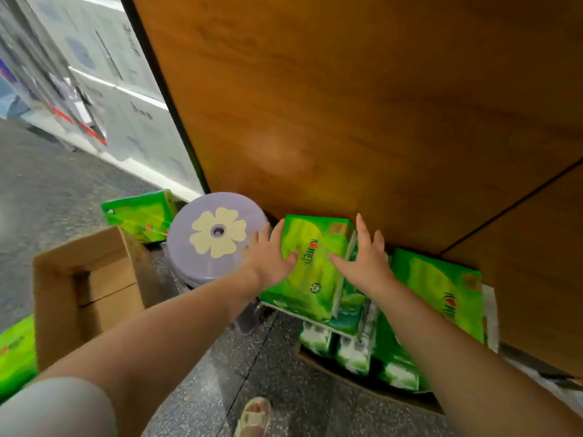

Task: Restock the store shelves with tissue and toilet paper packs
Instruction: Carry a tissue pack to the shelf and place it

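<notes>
Two hands are pressing on one green tissue pack under the wooden shelf board.

Board's edge is crowding the pack from above; speckled floor is lying open below. Empty cardboard box is sitting left, beside a lilac flower-topped stool. Left hand and right hand are lying flat, fingers spread, bracketing the pack's sides, gripping nothing. More green packs are standing right.
</notes>
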